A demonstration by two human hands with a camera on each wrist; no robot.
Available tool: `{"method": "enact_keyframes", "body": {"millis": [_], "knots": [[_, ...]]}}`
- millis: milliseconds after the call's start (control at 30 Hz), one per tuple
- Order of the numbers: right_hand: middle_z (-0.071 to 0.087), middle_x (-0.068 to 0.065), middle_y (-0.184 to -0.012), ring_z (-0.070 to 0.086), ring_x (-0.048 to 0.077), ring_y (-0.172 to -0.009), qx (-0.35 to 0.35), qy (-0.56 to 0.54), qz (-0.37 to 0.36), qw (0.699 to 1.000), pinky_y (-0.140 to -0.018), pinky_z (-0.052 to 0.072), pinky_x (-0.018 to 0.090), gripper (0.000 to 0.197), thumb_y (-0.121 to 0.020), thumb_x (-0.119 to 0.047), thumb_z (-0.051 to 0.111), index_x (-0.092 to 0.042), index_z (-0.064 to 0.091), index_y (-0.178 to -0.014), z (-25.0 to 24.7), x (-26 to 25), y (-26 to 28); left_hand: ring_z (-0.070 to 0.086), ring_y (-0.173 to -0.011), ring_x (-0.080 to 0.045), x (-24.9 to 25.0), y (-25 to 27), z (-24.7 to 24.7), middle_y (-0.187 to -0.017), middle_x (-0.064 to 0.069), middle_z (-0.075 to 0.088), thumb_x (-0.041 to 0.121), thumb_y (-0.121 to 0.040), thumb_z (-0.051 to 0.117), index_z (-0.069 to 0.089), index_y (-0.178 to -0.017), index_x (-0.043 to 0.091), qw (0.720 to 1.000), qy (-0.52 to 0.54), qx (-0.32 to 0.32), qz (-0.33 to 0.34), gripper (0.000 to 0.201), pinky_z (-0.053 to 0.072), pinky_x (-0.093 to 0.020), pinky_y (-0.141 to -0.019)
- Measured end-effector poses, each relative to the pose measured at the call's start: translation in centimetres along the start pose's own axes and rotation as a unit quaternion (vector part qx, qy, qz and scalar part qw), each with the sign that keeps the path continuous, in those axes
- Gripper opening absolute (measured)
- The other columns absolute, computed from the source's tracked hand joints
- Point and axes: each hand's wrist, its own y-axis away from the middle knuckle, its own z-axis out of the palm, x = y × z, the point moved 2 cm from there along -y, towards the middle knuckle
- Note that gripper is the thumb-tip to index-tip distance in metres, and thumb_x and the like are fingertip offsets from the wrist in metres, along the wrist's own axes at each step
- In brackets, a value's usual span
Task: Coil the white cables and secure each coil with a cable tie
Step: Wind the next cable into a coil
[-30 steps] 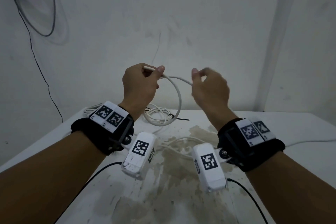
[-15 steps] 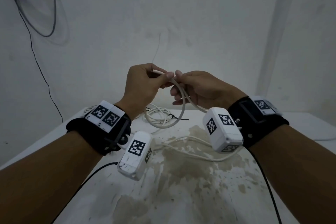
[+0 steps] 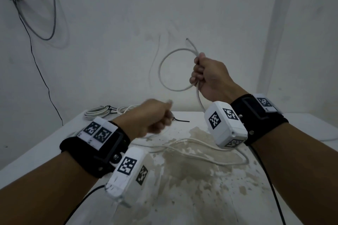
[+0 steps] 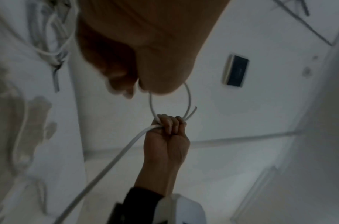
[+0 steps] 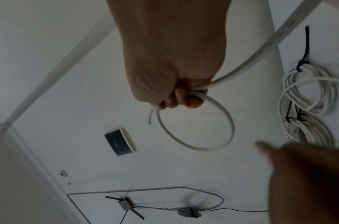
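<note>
My right hand (image 3: 206,76) is raised above the table and grips a white cable where it crosses itself, so a single round loop (image 3: 160,71) stands out to its left. The cable's cut end (image 3: 190,42) pokes up past the knuckles. Its long tail (image 3: 201,151) drops from the fist and trails over the table. The same grip and loop (image 5: 230,125) show in the right wrist view. My left hand (image 3: 155,117) is blurred and low over the table, fingers loosely curled with nothing in them, beside a black cable tie (image 3: 182,120).
Finished white coils (image 3: 97,112) bound with black ties lie at the table's far left corner, against the wall. The white table (image 3: 45,144) has a large worn brownish patch (image 3: 182,179) in the middle. A dark wire (image 3: 36,60) hangs down the wall on the left.
My left hand let go of the cable and dropped to the table. The right hand took over the crossing, turned, and lifted the loop up and to the right.
</note>
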Motion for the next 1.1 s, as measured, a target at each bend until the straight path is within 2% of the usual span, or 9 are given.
{"method": "enact_keyframes", "body": {"millis": [167, 267, 400, 500, 600, 867, 933, 1033, 1100], "knots": [[0.033, -0.005, -0.049, 0.025, 0.010, -0.042, 0.045, -0.079, -0.032, 0.995, -0.049, 0.037, 0.024, 0.036, -0.107, -0.028, 0.040, -0.012, 0.049, -0.076, 0.5, 0.1, 0.4, 0.071, -0.071, -0.023, 0.3, 1.7, 5.2, -0.087, -0.015, 0.073, 0.063, -0.100, 0.021, 0.063, -0.108, -0.004, 0.953, 0.159, -0.249, -0.069, 0.080, 0.056, -0.030, -0.067], [0.032, -0.005, -0.048, 0.025, 0.010, -0.040, 0.065, -0.088, -0.051, 0.993, -0.048, 0.038, 0.024, 0.037, -0.107, -0.028, 0.040, -0.013, 0.048, -0.075, 0.3, -0.3, 1.1, 0.067, -0.084, -0.032, 2.1, 1.0, 5.8, -0.108, -0.023, 0.066, 0.050, -0.105, 0.029, 0.051, -0.123, -0.013, 0.925, 0.338, -0.156, -0.078, 0.069, 0.057, -0.036, -0.065], [0.035, -0.005, -0.049, 0.030, 0.009, -0.040, 0.116, -0.062, -0.105, 0.986, -0.048, 0.039, 0.024, 0.036, -0.107, -0.029, 0.039, -0.013, 0.049, -0.077, -1.5, -2.0, 1.6, 0.047, -0.053, -0.016, 3.7, 1.5, 5.2, -0.070, -0.003, 0.053, 0.032, -0.099, 0.055, 0.054, -0.079, 0.013, 0.966, 0.241, 0.083, 0.033, 0.027, 0.038, -0.024, -0.049], [0.035, -0.005, -0.049, 0.029, 0.009, -0.040, 0.127, -0.077, -0.113, 0.982, -0.048, 0.040, 0.025, 0.035, -0.107, -0.029, 0.039, -0.012, 0.049, -0.078, -2.6, -2.8, 1.7, 0.053, -0.045, -0.013, 3.7, 2.9, 6.8, -0.058, -0.002, 0.061, 0.049, -0.101, 0.045, 0.059, -0.066, 0.012, 0.987, 0.130, -0.090, 0.015, 0.053, 0.038, -0.018, -0.044], [0.034, -0.004, -0.051, 0.028, 0.010, -0.041, 0.122, -0.088, -0.096, 0.984, -0.049, 0.040, 0.025, 0.035, -0.107, -0.029, 0.040, -0.012, 0.049, -0.078, -2.5, -2.3, 2.1, 0.067, -0.060, -0.019, 3.3, 3.3, 8.1, -0.077, -0.011, 0.071, 0.052, -0.105, 0.029, 0.065, -0.098, -0.002, 0.959, 0.176, -0.215, -0.051, 0.065, 0.054, -0.024, -0.051], [0.035, -0.005, -0.048, 0.030, 0.009, -0.035, 0.150, -0.048, -0.064, 0.985, -0.048, 0.037, 0.025, 0.034, -0.107, -0.028, 0.040, -0.013, 0.048, -0.078, -2.4, -0.7, 3.1, 0.065, -0.108, -0.036, 4.4, 0.9, 6.5, -0.128, -0.026, 0.053, 0.009, -0.102, 0.027, 0.043, -0.125, -0.007, 0.852, 0.521, 0.002, -0.058, 0.032, 0.051, -0.046, -0.091], [0.035, -0.005, -0.045, 0.030, 0.009, -0.033, 0.176, -0.042, -0.068, 0.981, -0.045, 0.035, 0.024, 0.034, -0.107, -0.028, 0.041, -0.014, 0.049, -0.077, -3.1, -1.0, 3.2, 0.064, -0.113, -0.031, 4.5, 1.4, 5.3, -0.123, -0.026, 0.053, 0.006, -0.105, 0.028, 0.048, -0.097, -0.010, 0.836, 0.547, 0.028, -0.027, 0.027, 0.047, -0.043, -0.100], [0.037, -0.006, -0.045, 0.030, 0.009, -0.034, 0.207, -0.041, -0.078, 0.974, -0.042, 0.033, 0.022, 0.035, -0.106, -0.030, 0.042, -0.014, 0.050, -0.076, -4.8, -2.8, 3.4, 0.062, -0.051, 0.004, 3.5, 0.1, 2.1, -0.088, -0.022, 0.050, -0.003, -0.104, 0.034, 0.043, -0.090, -0.006, 0.865, 0.494, 0.086, -0.036, 0.017, 0.049, -0.011, -0.059], [0.037, -0.006, -0.046, 0.030, 0.009, -0.035, 0.204, -0.032, -0.073, 0.976, -0.042, 0.032, 0.022, 0.034, -0.106, -0.030, 0.042, -0.014, 0.051, -0.078, -6.1, -3.6, 3.4, 0.050, -0.033, 0.001, 3.2, -0.3, 1.1, -0.078, -0.010, 0.046, -0.007, -0.103, 0.034, 0.042, -0.092, -0.001, 0.912, 0.392, 0.112, -0.048, 0.015, 0.040, -0.010, -0.042]]}}
